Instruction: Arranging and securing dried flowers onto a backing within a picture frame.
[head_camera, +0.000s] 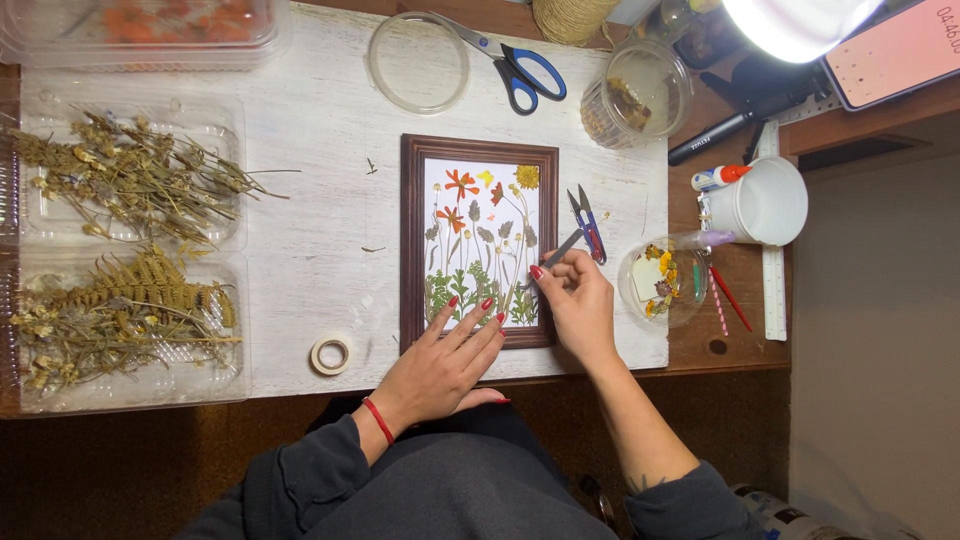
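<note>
Wooden frame (410, 240): left hand (440, 365) flat, fingers spread; right hand (578, 300) fingers pinch tweezers (560, 250). Snips (588, 222), petal dish (664, 282) close by.

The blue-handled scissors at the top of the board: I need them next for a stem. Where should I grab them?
Take the scissors by the blue loops, coming from the right hand side. The loops lie free on the board, while the blades point left over the clear round lid.
</note>
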